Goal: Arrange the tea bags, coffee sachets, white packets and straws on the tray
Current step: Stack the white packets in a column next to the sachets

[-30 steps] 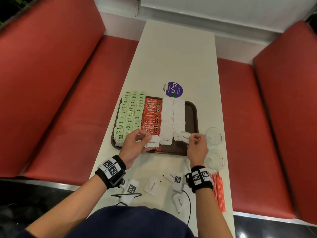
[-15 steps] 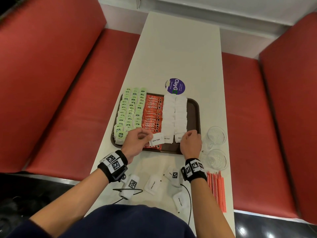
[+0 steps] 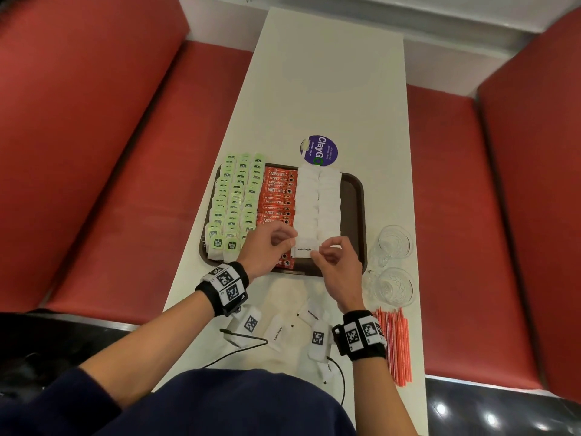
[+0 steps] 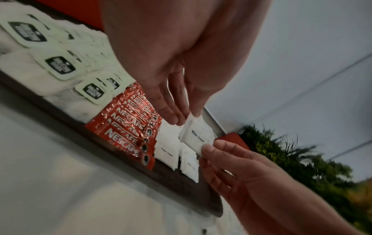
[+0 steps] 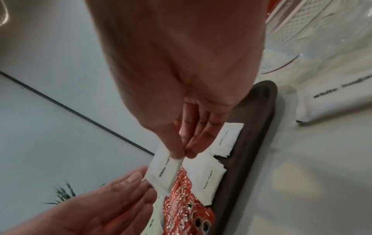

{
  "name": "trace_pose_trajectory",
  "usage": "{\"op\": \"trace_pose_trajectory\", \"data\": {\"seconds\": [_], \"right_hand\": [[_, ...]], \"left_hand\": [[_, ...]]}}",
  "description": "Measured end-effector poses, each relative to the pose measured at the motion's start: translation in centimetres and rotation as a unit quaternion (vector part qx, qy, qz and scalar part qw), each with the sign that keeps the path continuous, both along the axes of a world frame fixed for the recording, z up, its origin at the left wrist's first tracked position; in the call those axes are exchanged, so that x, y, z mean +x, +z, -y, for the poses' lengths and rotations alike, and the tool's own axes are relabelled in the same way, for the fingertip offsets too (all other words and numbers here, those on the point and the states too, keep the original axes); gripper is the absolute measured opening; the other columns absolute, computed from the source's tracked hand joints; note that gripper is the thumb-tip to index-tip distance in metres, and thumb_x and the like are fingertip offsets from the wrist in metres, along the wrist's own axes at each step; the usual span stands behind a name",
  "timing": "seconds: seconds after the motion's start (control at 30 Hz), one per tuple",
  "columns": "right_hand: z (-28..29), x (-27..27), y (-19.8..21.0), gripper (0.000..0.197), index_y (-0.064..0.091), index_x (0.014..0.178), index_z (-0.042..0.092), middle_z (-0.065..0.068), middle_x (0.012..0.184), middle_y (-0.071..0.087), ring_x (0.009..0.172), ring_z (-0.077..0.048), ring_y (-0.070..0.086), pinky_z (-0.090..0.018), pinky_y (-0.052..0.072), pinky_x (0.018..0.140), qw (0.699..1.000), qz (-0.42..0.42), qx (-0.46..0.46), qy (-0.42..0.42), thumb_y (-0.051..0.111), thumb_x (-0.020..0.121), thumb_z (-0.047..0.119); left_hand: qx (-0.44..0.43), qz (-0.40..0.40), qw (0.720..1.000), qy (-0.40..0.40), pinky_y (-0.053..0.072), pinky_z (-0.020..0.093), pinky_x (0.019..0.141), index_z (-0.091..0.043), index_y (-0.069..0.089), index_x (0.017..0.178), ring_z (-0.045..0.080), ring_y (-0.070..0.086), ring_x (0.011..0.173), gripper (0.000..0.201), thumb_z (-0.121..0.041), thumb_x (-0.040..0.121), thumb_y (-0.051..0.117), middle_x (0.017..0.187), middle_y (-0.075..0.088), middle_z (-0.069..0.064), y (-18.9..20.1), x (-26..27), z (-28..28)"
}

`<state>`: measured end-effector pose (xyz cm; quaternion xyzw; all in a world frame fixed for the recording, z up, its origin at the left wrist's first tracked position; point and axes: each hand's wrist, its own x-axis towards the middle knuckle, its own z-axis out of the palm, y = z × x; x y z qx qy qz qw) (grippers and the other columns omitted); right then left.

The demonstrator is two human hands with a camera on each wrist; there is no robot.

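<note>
A brown tray (image 3: 353, 212) holds rows of green tea bags (image 3: 234, 202), red coffee sachets (image 3: 278, 196) and two columns of white packets (image 3: 319, 199). Just above the tray's near end, both hands hold one white sugar packet (image 3: 303, 248). My left hand (image 3: 290, 243) pinches its left end, and in the left wrist view thumb and fingers grip the packet (image 4: 196, 135) at its top corner. My right hand (image 3: 317, 251) pinches the other end, the thumb and fingers closed on the packet (image 5: 164, 168). Orange straws (image 3: 393, 344) lie on the table by my right wrist.
Loose white packets (image 3: 276, 333) lie on the table's near end between my forearms. Two clear glasses (image 3: 394, 243) stand right of the tray. A purple round sticker (image 3: 320, 151) sits beyond the tray. Red bench seats flank the narrow white table (image 3: 314, 89).
My right hand laid its packet at the near end of the right white column, then moved left and took the free end of the packet held by my left hand.
</note>
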<state>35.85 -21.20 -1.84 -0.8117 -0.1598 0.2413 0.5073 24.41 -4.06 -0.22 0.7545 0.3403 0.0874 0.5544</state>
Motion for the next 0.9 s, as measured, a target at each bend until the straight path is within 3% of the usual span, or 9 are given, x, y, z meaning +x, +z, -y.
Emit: {"op": "trace_pose_trajectory", "data": {"seconds": [0.1, 0.2, 0.3, 0.4, 0.5, 0.6, 0.77, 0.9], "right_hand": [[0.4, 0.3, -1.1, 0.025, 0.062, 0.101, 0.024, 0.006, 0.094, 0.077, 0.089, 0.000, 0.073, -0.020, 0.058, 0.082, 0.999, 0.016, -0.021, -0.038, 0.085, 0.093, 0.018], [0.4, 0.1, -2.1, 0.023, 0.062, 0.100, 0.021, 0.006, 0.093, 0.075, 0.088, -0.001, 0.073, -0.014, 0.052, 0.077, 0.998, 0.026, -0.051, -0.041, 0.083, 0.094, 0.014], [-0.1, -0.3, -2.5, 0.021, 0.062, 0.097, 0.018, 0.003, 0.090, 0.075, 0.086, -0.007, 0.073, -0.006, 0.048, 0.071, 0.996, 0.038, -0.073, -0.038, 0.082, 0.095, 0.012], [-0.8, -0.7, -2.8, 0.019, 0.060, 0.096, 0.018, 0.003, 0.086, 0.072, 0.082, -0.010, 0.070, -0.014, 0.049, 0.071, 0.992, 0.069, -0.107, -0.022, 0.078, 0.096, 0.012], [-1.3, -0.8, -3.1, 0.018, 0.056, 0.097, 0.019, 0.004, 0.084, 0.068, 0.078, -0.014, 0.067, -0.026, 0.050, 0.068, 0.979, 0.123, -0.158, 0.026, 0.072, 0.098, 0.012], [-1.3, -1.0, -2.7, 0.023, 0.055, 0.099, 0.018, 0.004, 0.089, 0.062, 0.083, -0.019, 0.062, -0.037, 0.055, 0.074, 0.965, 0.170, -0.191, 0.054, 0.077, 0.096, 0.014], [1.3, -1.4, -0.8, 0.013, 0.059, 0.099, 0.022, 0.007, 0.088, 0.066, 0.084, -0.015, 0.064, -0.034, 0.051, 0.072, 0.967, 0.186, -0.169, 0.046, 0.072, 0.101, 0.023], [4.5, -3.1, 0.2, 0.014, 0.061, 0.106, 0.027, 0.010, 0.096, 0.071, 0.090, -0.016, 0.067, -0.039, 0.058, 0.078, 0.951, 0.134, -0.246, 0.129, 0.072, 0.100, 0.033]], "left_hand": [[0.073, -0.008, 0.997, -0.038, 0.057, 0.020, 0.084, -0.025, 0.075, 0.108, 0.001, 0.070, 0.090, 0.012, -0.020, 0.098, 0.078, 0.098, 0.076, -0.013, -0.6, -1.0, -0.1], [0.148, -0.021, 0.983, -0.111, 0.057, 0.027, 0.081, -0.024, 0.073, 0.104, 0.004, 0.066, 0.087, 0.011, -0.024, 0.096, 0.080, 0.096, 0.072, -0.013, -1.3, -2.6, -0.3], [0.241, -0.069, 0.945, -0.208, 0.053, 0.032, 0.083, -0.025, 0.072, 0.106, 0.010, 0.058, 0.094, 0.014, -0.034, 0.097, 0.078, 0.103, 0.066, -0.010, -2.1, -4.0, -0.1], [0.290, -0.112, 0.914, -0.262, 0.054, 0.040, 0.088, -0.022, 0.072, 0.113, 0.017, 0.056, 0.107, 0.018, -0.033, 0.099, 0.075, 0.113, 0.065, -0.005, -3.1, -5.1, 0.3], [0.309, -0.117, 0.906, -0.264, 0.056, 0.044, 0.087, -0.018, 0.075, 0.115, 0.020, 0.057, 0.111, 0.015, -0.023, 0.100, 0.072, 0.116, 0.066, -0.003, -3.3, -5.5, 0.7], [0.310, -0.126, 0.905, -0.264, 0.056, 0.044, 0.089, -0.016, 0.076, 0.117, 0.021, 0.057, 0.113, 0.017, -0.018, 0.103, 0.068, 0.118, 0.067, -0.002, -2.8, -5.3, 0.8], [0.310, -0.133, 0.897, -0.286, 0.053, 0.039, 0.092, -0.017, 0.072, 0.121, 0.022, 0.057, 0.118, 0.019, -0.024, 0.104, 0.066, 0.122, 0.066, 0.000, -2.3, -5.8, 2.1], [0.281, -0.164, 0.886, -0.332, 0.052, 0.039, 0.085, -0.021, 0.066, 0.124, 0.021, 0.058, 0.115, 0.027, -0.040, 0.104, 0.065, 0.122, 0.061, -0.003, -2.0, -6.6, 4.5]]}}
